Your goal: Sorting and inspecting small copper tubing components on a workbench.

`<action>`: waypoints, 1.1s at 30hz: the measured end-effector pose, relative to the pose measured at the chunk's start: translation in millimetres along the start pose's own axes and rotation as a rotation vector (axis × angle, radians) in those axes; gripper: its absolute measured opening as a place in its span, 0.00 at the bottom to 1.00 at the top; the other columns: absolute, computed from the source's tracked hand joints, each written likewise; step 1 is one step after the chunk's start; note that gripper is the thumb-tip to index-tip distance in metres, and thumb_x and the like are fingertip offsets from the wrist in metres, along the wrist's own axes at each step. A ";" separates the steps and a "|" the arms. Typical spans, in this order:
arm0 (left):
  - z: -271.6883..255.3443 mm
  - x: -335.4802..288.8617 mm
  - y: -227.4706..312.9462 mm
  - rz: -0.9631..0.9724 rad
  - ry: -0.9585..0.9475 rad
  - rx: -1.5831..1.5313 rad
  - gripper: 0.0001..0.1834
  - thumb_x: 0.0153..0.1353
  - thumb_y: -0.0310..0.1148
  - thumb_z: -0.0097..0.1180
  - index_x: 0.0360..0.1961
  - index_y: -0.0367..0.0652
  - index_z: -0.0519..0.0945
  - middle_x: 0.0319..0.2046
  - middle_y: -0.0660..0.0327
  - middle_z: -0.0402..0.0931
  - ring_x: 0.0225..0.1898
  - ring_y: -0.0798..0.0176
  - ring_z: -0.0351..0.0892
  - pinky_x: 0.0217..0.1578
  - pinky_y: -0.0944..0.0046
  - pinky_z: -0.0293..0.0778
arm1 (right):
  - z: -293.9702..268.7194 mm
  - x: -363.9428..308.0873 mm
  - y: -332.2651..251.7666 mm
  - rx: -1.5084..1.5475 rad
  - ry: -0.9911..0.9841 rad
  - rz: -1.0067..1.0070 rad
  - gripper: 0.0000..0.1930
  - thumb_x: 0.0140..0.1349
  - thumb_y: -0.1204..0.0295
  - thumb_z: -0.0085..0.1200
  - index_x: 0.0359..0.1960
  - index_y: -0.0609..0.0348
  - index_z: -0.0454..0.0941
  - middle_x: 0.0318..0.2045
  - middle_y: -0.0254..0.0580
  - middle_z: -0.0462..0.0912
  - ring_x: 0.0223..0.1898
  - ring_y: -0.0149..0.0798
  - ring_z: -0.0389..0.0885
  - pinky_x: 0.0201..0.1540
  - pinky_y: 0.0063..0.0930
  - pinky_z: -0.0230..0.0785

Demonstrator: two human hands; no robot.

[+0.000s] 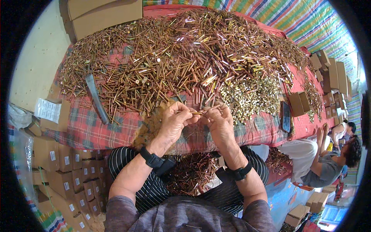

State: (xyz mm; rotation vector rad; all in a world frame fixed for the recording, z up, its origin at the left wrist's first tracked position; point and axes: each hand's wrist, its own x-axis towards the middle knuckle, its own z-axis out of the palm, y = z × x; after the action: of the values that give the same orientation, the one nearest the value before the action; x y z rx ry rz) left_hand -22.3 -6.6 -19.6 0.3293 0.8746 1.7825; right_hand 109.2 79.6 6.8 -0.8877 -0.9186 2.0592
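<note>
The left hand [174,121] and right hand [221,123] pinch a slim brass-coloured rod [196,113]. Small shiny pieces [253,96] lie heaped farther off, to the right.

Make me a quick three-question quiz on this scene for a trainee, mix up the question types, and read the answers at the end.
1. True or false: a thin metal piece spans the gap between the fingers of the left hand and the right hand.
2. Multiple choice: which hand is closer to the heap of small, pale metal bits?
A) the left hand
B) the right hand
C) both equally
3. Fill in the blank: the cloth at the near edge, beside the right forearm, has a red-and-dark ____ pattern.

Key: 1. True. 2. B. 3. Checked (plaid).
</note>
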 end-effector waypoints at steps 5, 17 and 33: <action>0.2 2.1 10.3 0.057 0.057 0.018 0.03 0.56 0.21 0.51 0.32 0.38 0.72 0.32 0.54 0.77 0.33 0.60 0.81 0.36 0.66 0.80 | 3.8 -8.9 -5.1 -0.649 -0.087 -0.246 0.17 0.58 0.79 0.52 0.50 0.60 0.67 0.30 0.40 0.78 0.33 0.34 0.78 0.33 0.27 0.71; -2.3 3.7 15.7 0.136 0.064 0.019 0.04 0.56 0.21 0.53 0.32 0.38 0.71 0.32 0.55 0.77 0.33 0.61 0.81 0.35 0.66 0.80 | 4.1 -9.7 -4.3 -1.362 -0.202 -0.749 0.12 0.51 0.81 0.52 0.39 0.61 0.75 0.30 0.48 0.76 0.34 0.51 0.76 0.35 0.40 0.69; -2.6 5.4 19.1 0.008 0.032 0.300 0.02 0.52 0.23 0.50 0.27 0.42 0.72 0.23 0.59 0.76 0.19 0.72 0.72 0.19 0.77 0.65 | -12.2 -3.7 -9.6 -0.907 -0.065 -0.408 0.06 0.56 0.79 0.56 0.36 0.61 0.78 0.29 0.35 0.79 0.31 0.26 0.76 0.34 0.22 0.69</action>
State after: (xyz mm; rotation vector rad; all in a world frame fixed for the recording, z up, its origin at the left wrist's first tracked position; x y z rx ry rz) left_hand -39.3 -5.8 -9.1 0.4985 1.1680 1.6677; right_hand 123.8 85.4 9.3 -0.9535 -1.9485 1.2883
